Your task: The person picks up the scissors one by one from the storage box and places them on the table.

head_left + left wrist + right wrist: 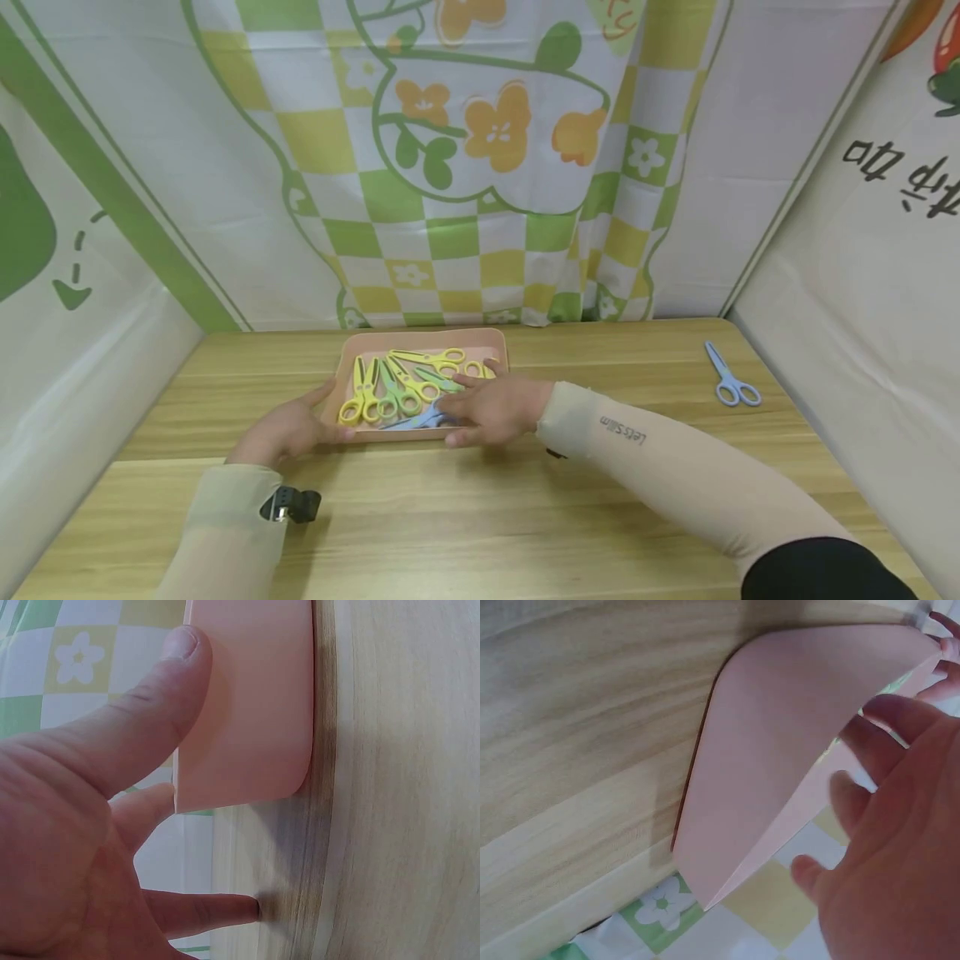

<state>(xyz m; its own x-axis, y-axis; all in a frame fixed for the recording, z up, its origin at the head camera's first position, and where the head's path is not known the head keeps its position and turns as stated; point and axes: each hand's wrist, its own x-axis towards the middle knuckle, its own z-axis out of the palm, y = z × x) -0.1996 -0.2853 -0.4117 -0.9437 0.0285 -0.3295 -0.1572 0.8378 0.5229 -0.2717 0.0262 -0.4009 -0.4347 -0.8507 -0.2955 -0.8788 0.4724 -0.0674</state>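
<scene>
From the tray, we had bare table to cross at six o'clock and at three, as far as the lone scissors; the curtain blocked twelve, the left hand eight, the right hand four.

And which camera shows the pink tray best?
The head view: it looks down into the tray, showing most of its rim and the scissors inside. The left wrist view shows only its outside, partly behind the left hand; the right wrist view shows mostly outside and a little inside.

Left hand spread, right hand palm down, forearms angled inward
</scene>
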